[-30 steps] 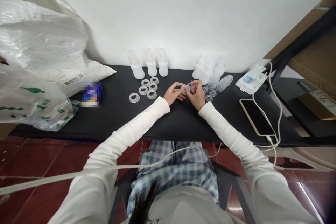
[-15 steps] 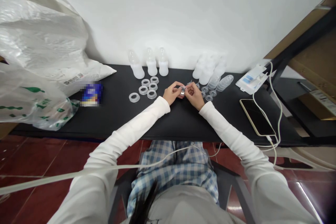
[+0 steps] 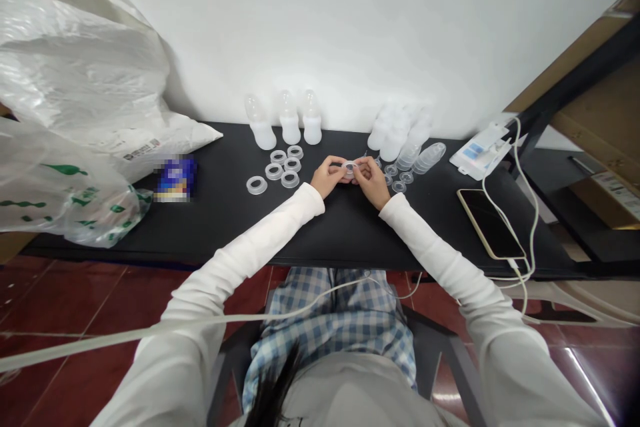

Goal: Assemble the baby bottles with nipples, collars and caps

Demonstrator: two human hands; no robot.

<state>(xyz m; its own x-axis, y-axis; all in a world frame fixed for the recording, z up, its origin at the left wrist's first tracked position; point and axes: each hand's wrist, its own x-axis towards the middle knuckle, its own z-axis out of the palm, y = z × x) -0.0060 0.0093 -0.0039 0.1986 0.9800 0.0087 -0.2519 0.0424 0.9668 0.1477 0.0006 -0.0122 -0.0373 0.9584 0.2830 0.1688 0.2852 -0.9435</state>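
Note:
My left hand (image 3: pixel 327 177) and my right hand (image 3: pixel 373 180) meet at the middle of the black table (image 3: pixel 210 227). Their fingertips pinch a small translucent silicone ring (image 3: pixel 349 169) between them. Close to my left hand lies a group of wider clear rings (image 3: pixel 290 179), with one more ring (image 3: pixel 257 185) apart from them. Beyond my right hand are small clear discs (image 3: pixel 399 186) and a stack of clear cups (image 3: pixel 429 158). Frosted bottle-shaped pieces (image 3: pixel 290 118) stand upright along the wall.
More frosted bottles (image 3: pixel 395 137) crowd the back right. A phone (image 3: pixel 490 223) with a white cable lies on the right, near a white packet (image 3: pixel 481 153). Plastic bags (image 3: pixel 65 100) and a blurred blue packet (image 3: pixel 175 179) sit at the left. A shelf stands beyond the table's right end.
The ring has turned between my fingers, and my hands have drawn slightly closer together around it.

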